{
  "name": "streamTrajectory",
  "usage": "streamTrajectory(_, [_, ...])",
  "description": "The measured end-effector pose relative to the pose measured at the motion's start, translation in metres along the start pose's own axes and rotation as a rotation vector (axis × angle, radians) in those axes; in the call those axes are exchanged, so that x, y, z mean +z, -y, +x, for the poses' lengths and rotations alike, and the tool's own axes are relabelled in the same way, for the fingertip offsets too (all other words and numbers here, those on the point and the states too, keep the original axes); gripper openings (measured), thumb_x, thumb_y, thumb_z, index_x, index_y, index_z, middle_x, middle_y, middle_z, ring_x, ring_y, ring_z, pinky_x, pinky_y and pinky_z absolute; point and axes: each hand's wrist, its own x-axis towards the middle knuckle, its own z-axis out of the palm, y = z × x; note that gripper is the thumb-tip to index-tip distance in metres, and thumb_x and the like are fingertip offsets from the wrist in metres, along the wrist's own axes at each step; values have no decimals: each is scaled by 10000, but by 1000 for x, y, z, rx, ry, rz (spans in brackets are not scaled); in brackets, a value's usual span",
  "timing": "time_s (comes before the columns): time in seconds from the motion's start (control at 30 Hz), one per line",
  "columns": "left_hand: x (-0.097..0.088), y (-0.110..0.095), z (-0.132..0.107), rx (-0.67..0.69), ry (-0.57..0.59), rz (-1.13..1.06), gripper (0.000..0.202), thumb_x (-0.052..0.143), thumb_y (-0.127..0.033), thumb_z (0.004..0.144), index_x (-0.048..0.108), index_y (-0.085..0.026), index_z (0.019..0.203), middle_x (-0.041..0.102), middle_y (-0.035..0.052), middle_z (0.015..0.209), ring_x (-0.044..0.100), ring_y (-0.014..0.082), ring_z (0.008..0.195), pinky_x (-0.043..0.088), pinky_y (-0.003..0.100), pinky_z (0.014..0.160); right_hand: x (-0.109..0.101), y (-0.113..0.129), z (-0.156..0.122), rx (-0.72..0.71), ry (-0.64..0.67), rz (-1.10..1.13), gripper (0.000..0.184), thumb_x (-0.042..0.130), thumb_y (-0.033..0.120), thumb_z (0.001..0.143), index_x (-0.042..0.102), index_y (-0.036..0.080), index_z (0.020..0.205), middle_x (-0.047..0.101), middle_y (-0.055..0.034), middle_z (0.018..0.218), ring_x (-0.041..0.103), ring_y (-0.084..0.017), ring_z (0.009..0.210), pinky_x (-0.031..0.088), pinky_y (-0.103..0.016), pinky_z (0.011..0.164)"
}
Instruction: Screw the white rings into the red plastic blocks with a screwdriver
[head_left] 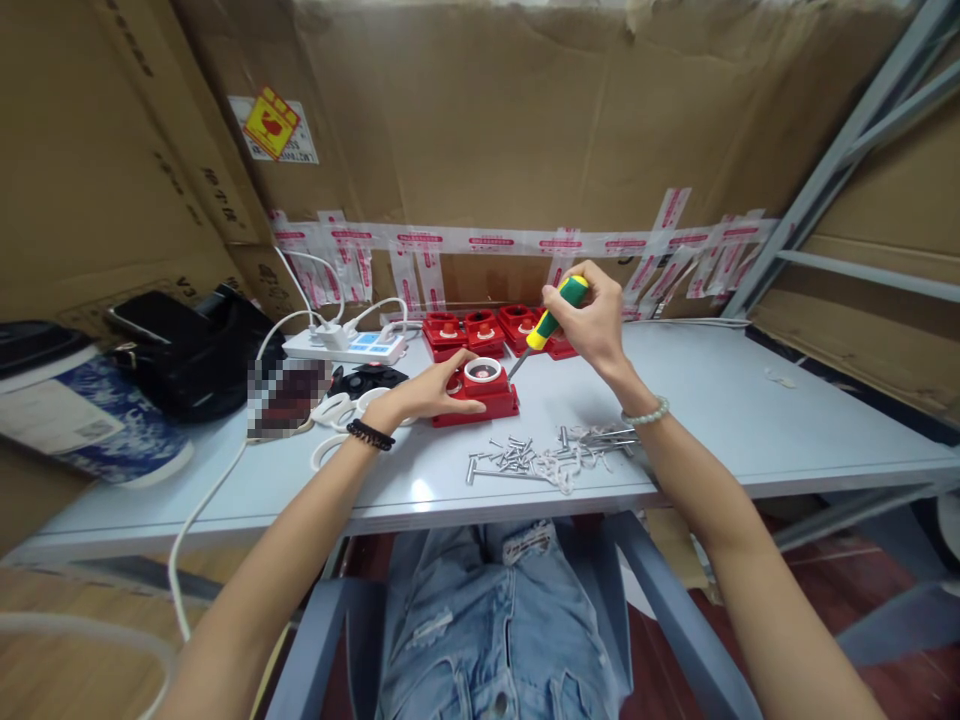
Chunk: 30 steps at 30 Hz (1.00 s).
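Observation:
My right hand (596,315) is closed around the green and yellow handle of a screwdriver (559,310). The screwdriver slants down to the left, and its tip meets the right end of a red housing (484,402) with a white ring (482,371) on top. Fingers of my left hand (433,388) wrap the left end of this housing and hold it on the table. Just in front lies a pile of loose screws (517,455), with several T-shaped metal pieces (510,474) beside it. What the screwdriver tip sits in is too small to make out.
More red housings (465,332) stand at the back of the table. White rings (334,410), black parts (367,380) and a power strip (349,346) lie left of my hands. A large cup (90,410) and a black bag (195,360) are at the far left.

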Motion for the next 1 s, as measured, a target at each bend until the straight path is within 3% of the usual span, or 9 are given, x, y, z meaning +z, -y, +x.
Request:
streamTrajectory(0.57, [0, 2, 1, 3, 13, -36, 736, 699, -556, 706, 407, -206, 1284, 574, 114, 1275, 568, 276, 1106, 421, 368, 938, 3, 2, -5, -3, 61, 16, 194, 610, 329, 756, 452, 221, 725, 442, 43, 631, 417, -103, 570, 397, -274, 552])
streamTrajectory(1.0, [-1, -1, 0, 12, 13, -51, 691, 696, -554, 711, 434, -218, 1255, 597, 100, 1230, 577, 273, 1082, 418, 365, 929, -2, 17, -10, -47, 107, -58, 162, 606, 308, 747, 479, 216, 705, 426, 48, 603, 369, -90, 542, 341, -260, 517])
